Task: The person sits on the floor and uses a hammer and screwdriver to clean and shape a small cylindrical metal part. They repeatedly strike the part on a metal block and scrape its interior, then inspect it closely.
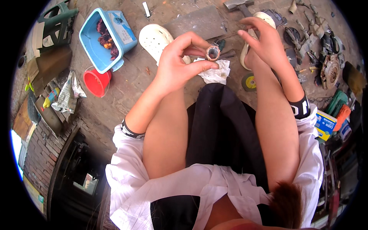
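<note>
My left hand (180, 63) pinches a small rusty brown ring-shaped metal part (212, 53) between thumb and fingers, its round opening facing up. My right hand (262, 40) is raised just to the right of it, fingers curled around a thin dark rod (230, 35) whose tip points toward the ring. Both hands hover above a crumpled white rag (218, 73) on the dirt floor. Bare knees and a black skirt fill the lower middle.
Two white clogs (155, 38) lie on the floor ahead. A blue tub (96, 50) and red cup (96, 82) stand at the left. A hammer (239, 5) lies at the far edge; metal parts and tools (318, 42) crowd the right. A yellow-labelled disc (250, 81) lies by my right leg.
</note>
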Demonstrator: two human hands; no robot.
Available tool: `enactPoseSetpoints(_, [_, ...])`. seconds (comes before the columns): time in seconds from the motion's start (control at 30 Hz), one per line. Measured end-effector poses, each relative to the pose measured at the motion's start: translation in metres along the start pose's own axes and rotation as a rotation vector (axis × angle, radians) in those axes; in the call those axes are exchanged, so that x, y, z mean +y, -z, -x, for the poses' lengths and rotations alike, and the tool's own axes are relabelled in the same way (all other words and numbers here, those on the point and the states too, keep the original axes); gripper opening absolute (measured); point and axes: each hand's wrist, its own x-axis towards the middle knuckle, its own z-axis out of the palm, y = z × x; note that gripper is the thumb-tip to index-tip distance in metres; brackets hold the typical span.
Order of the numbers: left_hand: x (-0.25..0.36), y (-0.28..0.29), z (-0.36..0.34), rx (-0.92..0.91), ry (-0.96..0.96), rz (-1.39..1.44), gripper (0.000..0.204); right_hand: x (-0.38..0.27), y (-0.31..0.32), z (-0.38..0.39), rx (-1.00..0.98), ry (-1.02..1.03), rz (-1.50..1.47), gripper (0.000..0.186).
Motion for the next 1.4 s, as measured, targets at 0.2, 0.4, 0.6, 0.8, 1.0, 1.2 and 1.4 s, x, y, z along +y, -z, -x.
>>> enactPoseSetpoints(0.2, [-0.007, 0.001, -0.002, 0.088, 0.078, -0.05, 0.03, -0.045, -0.001, -0.017, -0.449, -0.099, -0.535, 0.023])
enactPoseSetpoints(0.4, [-0.021, 0.007, -0.004, 0.187, 0.219, 0.274, 0.031, 0.039, -0.081, 0.016, -0.652, 0.274, 0.127, 0.022])
enactPoseSetpoints(0.6, [-0.025, 0.012, -0.002, 0.066, 0.137, 0.499, 0.035, 0.063, -0.119, 0.018, -0.62, 0.525, 0.519, 0.019])
enactPoseSetpoints(0.8, [-0.015, 0.011, 0.005, 0.003, -0.049, 0.401, 0.038, 0.071, -0.133, 0.021, -0.569, 0.633, 0.49, 0.014])
enactPoseSetpoints(1.0, [0.006, 0.022, 0.01, 0.112, -0.077, 0.551, 0.04, 0.054, -0.105, 0.015, -0.689, 0.654, 0.499, 0.025])
enactPoseSetpoints(1.2, [0.078, 0.033, 0.068, 0.207, -0.171, 0.954, 0.058, -0.075, 0.024, 0.015, -0.409, -0.104, -0.033, 0.02])
enactPoseSetpoints(1.4, [0.137, -0.002, 0.175, 0.32, -0.26, 1.215, 0.048, -0.254, 0.142, 0.059, -0.201, -0.08, -0.478, 0.028])
